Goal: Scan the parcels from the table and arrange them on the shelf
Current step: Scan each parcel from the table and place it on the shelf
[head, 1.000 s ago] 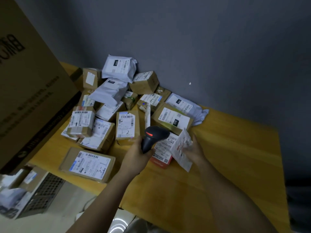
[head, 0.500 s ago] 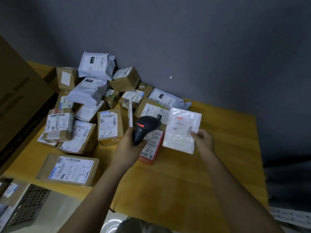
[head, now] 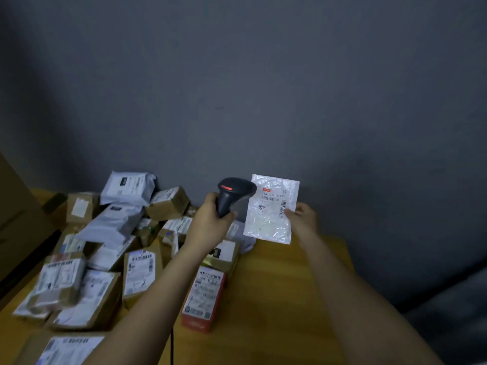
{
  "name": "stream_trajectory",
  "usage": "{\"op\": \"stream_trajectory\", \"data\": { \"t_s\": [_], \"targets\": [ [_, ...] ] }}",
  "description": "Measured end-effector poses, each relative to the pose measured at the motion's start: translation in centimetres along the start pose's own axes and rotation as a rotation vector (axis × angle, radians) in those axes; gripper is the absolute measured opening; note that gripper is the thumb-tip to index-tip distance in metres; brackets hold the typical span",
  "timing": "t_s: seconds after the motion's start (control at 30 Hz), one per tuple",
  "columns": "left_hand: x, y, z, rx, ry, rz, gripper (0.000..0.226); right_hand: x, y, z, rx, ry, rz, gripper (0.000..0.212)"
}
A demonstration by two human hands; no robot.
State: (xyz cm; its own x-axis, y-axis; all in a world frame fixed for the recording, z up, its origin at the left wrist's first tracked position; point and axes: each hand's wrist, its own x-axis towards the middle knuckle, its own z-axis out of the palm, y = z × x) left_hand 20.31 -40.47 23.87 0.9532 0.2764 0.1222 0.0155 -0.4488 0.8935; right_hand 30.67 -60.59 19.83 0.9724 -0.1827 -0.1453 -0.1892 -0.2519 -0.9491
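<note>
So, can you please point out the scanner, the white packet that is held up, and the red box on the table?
scanner (head: pixel 228 200): head view, on its dark handle.
white packet (head: pixel 268 217): head view, on its clear middle below the label.
red box (head: pixel 201 299): head view, on its top label.

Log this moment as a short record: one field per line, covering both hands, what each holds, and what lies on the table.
left hand: grips the handle of the black barcode scanner
right hand: pinches the right edge of the flat white plastic parcel
parcel state: lifted off the table, label side facing the camera
scanner state: head next to the parcel's left edge, red light showing on top
table: wooden, against a grey wall
pile: cardboard boxes and white mailer bags heaped on the table's left side
red box: lies near the left forearm, label up
shelf: not in view
</note>
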Motion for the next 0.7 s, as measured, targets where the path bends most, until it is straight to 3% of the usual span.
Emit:
{"op": "stream_trajectory", "data": {
  "t_s": [0.2, 0.7],
  "targets": [
    [0.1, 2.1, 0.2, 0.012, -0.033, 0.04, 0.024, 1.1, -3.4, -1.0, -0.009, 0.043, -0.043, 0.009],
    [-0.1, 3.0, 1.2, -0.049, -0.112, -0.03, 0.029, 0.3, -4.1, -1.0, 0.005, 0.059, -0.065, 0.01]
  ]
}}
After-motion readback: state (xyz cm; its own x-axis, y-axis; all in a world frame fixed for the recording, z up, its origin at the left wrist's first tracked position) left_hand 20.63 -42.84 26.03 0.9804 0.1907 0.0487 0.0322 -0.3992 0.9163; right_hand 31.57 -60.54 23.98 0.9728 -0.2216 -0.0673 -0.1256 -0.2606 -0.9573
